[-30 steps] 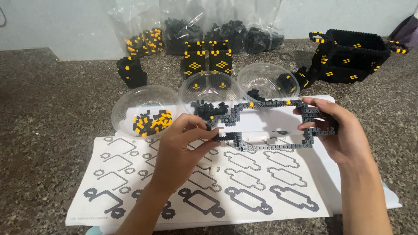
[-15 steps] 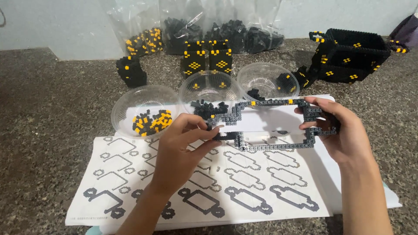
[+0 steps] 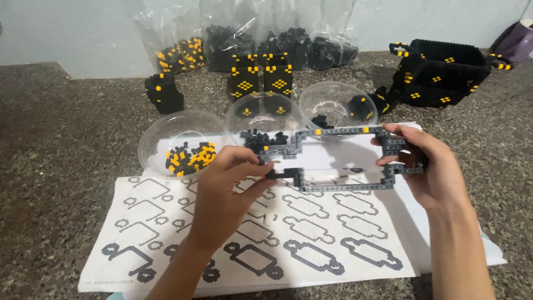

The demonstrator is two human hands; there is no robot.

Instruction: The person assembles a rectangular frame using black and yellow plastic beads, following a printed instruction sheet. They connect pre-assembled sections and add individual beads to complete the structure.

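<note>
Little has changed over the last second: the left hand [image 3: 222, 191] still pinches the left end of the grey brick frame [image 3: 338, 161], the right hand [image 3: 430, 172] still grips its right end, held above the sheet [image 3: 166, 233].

I see my left hand [image 3: 222, 191] and right hand [image 3: 433, 169] bare, forearms unsleeved, no rings or watch.

The right hand [image 3: 430, 172] hides the brick frame's [image 3: 338, 161] end; the purple object [image 3: 516, 41] is cut off.
</note>
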